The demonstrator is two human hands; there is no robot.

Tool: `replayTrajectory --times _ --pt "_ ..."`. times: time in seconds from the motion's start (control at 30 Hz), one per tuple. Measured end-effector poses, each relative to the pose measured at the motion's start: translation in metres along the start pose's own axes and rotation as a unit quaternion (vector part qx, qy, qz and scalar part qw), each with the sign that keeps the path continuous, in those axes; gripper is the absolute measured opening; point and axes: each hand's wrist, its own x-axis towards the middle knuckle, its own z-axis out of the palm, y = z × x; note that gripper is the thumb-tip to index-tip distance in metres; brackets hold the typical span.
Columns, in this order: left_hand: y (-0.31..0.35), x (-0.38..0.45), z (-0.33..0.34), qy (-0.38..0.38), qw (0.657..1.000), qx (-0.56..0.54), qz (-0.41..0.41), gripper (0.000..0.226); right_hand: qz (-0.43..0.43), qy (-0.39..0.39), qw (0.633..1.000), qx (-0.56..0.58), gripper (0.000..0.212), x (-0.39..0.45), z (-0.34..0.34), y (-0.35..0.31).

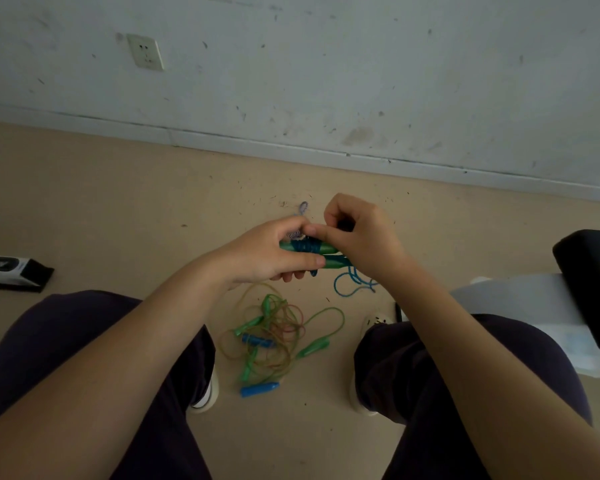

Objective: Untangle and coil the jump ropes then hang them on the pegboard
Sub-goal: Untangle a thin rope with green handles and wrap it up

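Head view: your left hand (278, 258) grips the green handles (326, 256) above the floor; right hand's (361, 237) fingers pinch the blue cord (307, 247). Keep each wrap snug, feeding slack from the loose loop (352, 285) evenly.

Seated person seen from above: bare forearms, dark trousers, pale shoes

Both forearms are uncovered, with no sleeve, watch or ring visible on the left hand (274, 252) or right hand (361, 233). Dark navy-purple trousers (84, 341) cover both thighs. Off-white shoes (207, 396) with rounded toes show beneath the knees.
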Motion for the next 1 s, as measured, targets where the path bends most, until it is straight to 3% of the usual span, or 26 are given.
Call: replayTrajectory --times 0.23,0.37,0.53,0.73,1.0 --pt "-0.002 0.003 -0.001 0.037 0.999 0.012 0.020 0.021 0.007 -0.005 1.000 -0.006 0.029 0.000 -0.002 0.004" --pt "-0.003 0.004 0.000 0.051 0.998 0.002 0.034 0.032 0.016 -0.031 0.999 0.014 0.032 -0.002 -0.005 0.001" --pt "-0.002 0.002 -0.001 0.059 0.996 -0.007 0.068 0.055 0.071 -0.074 0.988 0.119 0.029 0.000 -0.009 -0.003" --pt "0.000 0.003 0.000 0.073 0.988 -0.105 0.089 0.046 0.099 -0.080 0.958 0.256 0.026 0.000 -0.013 -0.005" --pt "0.000 0.008 0.002 0.023 0.979 -0.202 0.020 0.045 0.128 -0.080 0.920 0.362 0.016 0.000 -0.008 -0.009"
